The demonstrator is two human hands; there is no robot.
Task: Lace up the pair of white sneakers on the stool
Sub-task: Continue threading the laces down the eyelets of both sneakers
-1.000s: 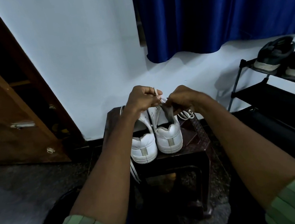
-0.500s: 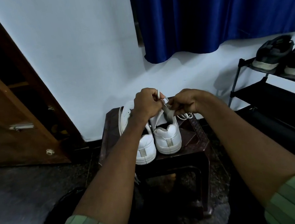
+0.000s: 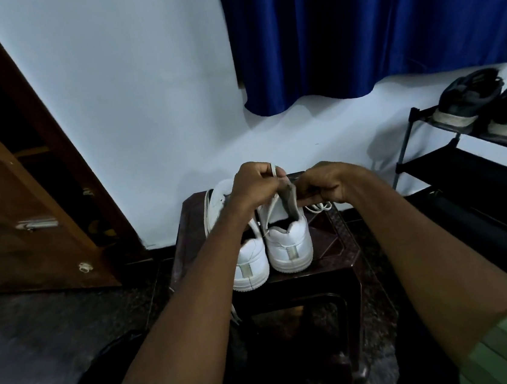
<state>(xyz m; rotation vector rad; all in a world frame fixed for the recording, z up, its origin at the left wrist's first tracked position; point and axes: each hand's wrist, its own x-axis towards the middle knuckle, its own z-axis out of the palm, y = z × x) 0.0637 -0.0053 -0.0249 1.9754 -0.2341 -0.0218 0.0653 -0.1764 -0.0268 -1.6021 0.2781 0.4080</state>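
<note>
Threading looks to be the step in hand: the left hand (image 3: 252, 183) pinches a white lace (image 3: 275, 170) end above the right sneaker (image 3: 289, 244), while the right hand (image 3: 323, 182) grips its grey tongue (image 3: 289, 198). Both sneakers stand heels-toward-camera on the dark stool (image 3: 340, 245). Next the tip likely needs guiding into an eyelet, but the hands hide the eyelets, so progress is unclear.
</note>
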